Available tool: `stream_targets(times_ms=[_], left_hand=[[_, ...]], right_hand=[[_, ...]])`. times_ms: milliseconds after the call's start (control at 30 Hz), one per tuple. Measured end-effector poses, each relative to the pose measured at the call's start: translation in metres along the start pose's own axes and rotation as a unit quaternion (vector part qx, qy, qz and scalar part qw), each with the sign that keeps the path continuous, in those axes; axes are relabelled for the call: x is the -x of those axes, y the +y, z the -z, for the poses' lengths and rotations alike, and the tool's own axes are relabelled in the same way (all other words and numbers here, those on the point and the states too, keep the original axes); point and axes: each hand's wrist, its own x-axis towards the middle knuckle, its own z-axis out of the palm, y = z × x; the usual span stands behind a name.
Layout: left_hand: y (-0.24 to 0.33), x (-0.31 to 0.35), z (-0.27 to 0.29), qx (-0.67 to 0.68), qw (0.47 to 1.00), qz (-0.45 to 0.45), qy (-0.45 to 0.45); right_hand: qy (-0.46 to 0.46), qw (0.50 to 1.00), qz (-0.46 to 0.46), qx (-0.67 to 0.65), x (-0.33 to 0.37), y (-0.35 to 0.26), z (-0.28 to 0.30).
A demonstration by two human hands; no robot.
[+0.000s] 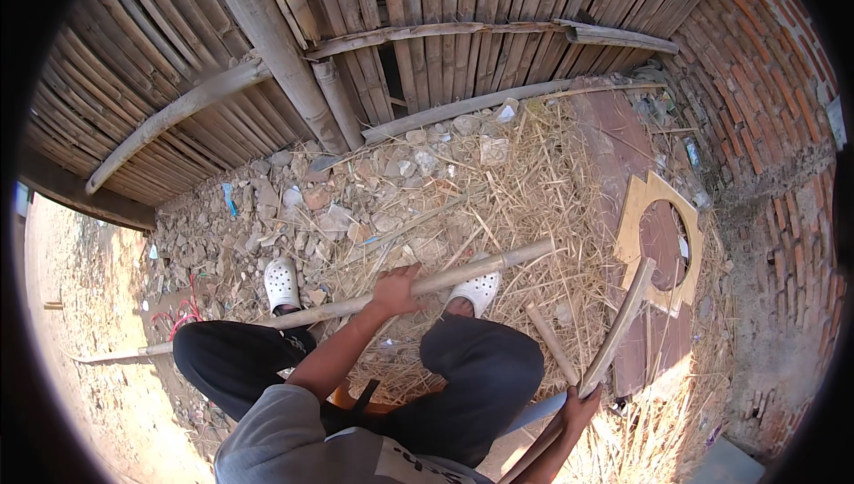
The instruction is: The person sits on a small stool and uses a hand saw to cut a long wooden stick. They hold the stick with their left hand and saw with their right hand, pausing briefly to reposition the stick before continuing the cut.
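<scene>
A long bamboo pole (471, 268) lies slantwise across in front of my knees, its far left end beyond my left leg. My left hand (396, 291) grips it from above near the middle, between my two shoes. Down at the right, my right hand (580, 406) is closed around a bamboo length (618, 328) that slopes up and away, its upper end beside a cut-out yellow board. A shorter bamboo piece (552, 344) rests on the straw just left of that length, its lower end near my right hand.
A yellow board (633, 213) with a round hole lies on a brown panel (614, 141). Rubble (258, 208) and straw (569, 190) cover the ground. A bamboo slat wall (445, 66) with poles stands ahead, a brick wall (765, 110) right. Red cord (185, 310) lies left.
</scene>
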Motion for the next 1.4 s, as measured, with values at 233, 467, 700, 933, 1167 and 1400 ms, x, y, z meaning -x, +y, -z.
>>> stream_targets(times_ms=[233,467,700,933,1167,1400], left_hand=[[-0.196,0.209,0.002,-0.073,0.968,0.209,-0.122],[-0.224,0.419,-0.016,-0.05,0.963,0.256,-0.06],[-0.287,0.611,0.02,-0.039,0.974,0.217,0.06],[-0.362,0.817,0.023,-0.016,0.976,0.203,0.074],[-0.358,0.862,0.039,-0.01,0.98,0.182,0.086],[-0.295,0.819,0.058,-0.037,0.984,0.125,0.122]], right_hand=[[-0.033,0.996,0.069,0.054,0.109,0.015,0.006],[-0.041,0.991,0.117,0.059,0.312,0.019,0.101],[-0.028,0.994,0.105,0.019,0.558,0.075,0.154],[-0.027,0.998,0.053,0.021,0.815,0.117,0.225],[0.049,0.996,0.061,0.045,0.857,0.113,0.253],[0.062,0.996,0.058,0.001,0.808,0.145,0.261]])
